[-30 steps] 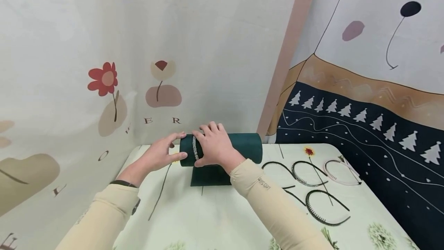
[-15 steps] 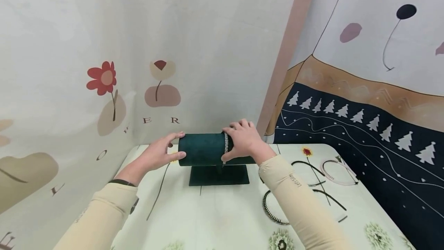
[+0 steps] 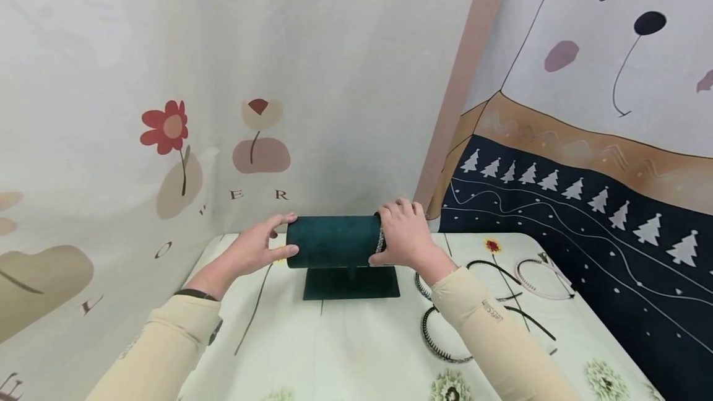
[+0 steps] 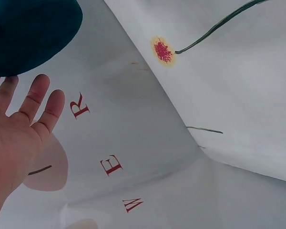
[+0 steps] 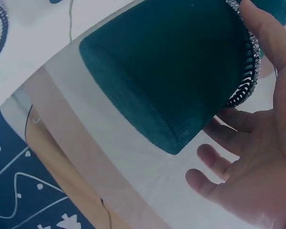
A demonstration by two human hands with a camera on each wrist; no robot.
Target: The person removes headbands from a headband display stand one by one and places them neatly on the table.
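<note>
A dark green padded roll on a stand [image 3: 334, 241] lies crosswise near the back of the table. A black toothed headband with silvery beading [image 5: 253, 67] sits around the roll towards its right end. My right hand [image 3: 403, 237] grips this headband, thumb at the front and fingers over the top. In the right wrist view, the ring and little fingers of the right hand [image 5: 257, 162] stay off the roll. At the roll's left end, my left hand [image 3: 253, 249] holds it between thumb and fingertips. The left wrist view shows only part of the left hand [image 4: 14, 138].
More headbands lie on the table's right side: a pale pink one [image 3: 519, 277], a black one [image 3: 484, 262] and a toothed one [image 3: 427, 333], partly behind my right forearm. The flower-print tablecloth [image 3: 345, 351] meets a pale curtain [image 3: 356, 79] behind. A dark tree-print cloth [image 3: 585, 228] hangs at right.
My right hand has slid the beaded headband rightwards along the roll, from near its left end to near its right end. The left hand keeps its place on the roll's left end.
</note>
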